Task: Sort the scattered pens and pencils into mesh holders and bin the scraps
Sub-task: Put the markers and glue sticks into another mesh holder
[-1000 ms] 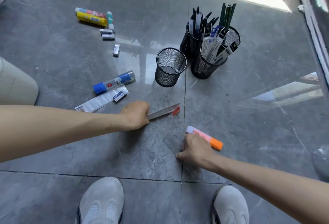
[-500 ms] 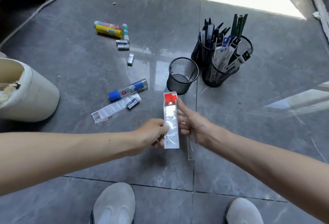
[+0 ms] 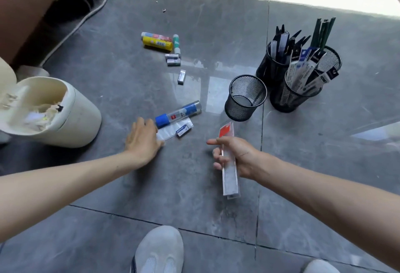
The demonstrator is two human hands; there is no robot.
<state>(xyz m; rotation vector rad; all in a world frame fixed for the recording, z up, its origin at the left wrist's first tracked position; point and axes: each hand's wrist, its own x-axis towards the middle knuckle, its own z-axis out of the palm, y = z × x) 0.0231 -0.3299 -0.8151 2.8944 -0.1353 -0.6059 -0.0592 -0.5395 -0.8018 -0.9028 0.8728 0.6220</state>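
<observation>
**Plastic scraps: pick-up in hand, bin transfer pending**

Current step. I judge this to be scrap collection, not pen sorting. The right hand point(image 3: 237, 155) grips a long clear sleeve point(image 3: 230, 175) with a red header. The fingers curl round its middle and the thumb points left. The sleeve is held off the grey tile floor point(image 3: 194, 197), with its red end pointing towards the empty mesh holder point(image 3: 245, 97). Whether anything is inside the sleeve cannot be told.

The left hand point(image 3: 142, 139) lies with its fingers straight on the near end of a flat clear wrapper point(image 3: 171, 132) on the floor. It touches the wrapper but has no grasp on it.

Positions.
- The wrapper lies just beside a blue-capped tube point(image 3: 178, 113). A small labelled box point(image 3: 184, 130) rests on the wrapper's far end.
- The cream bin point(image 3: 82, 119) stands open to the left of the left hand and already contains paper scraps.
- The two filled mesh holders point(image 3: 287, 99) stand behind the empty one, to the right.

Next move, as judged.
1. Pinch the wrapper's near edge. Thin film lying flat on smooth tile is hard to lift, so slide it or peel up a corner first.
2. Let the small box slip off, or remove it, so it does not go into the bin.
3. Avoid knocking the tube, which is likely to roll.
4. Carry both scraps left to the bin opening. The right hand has the longer reach.
</observation>
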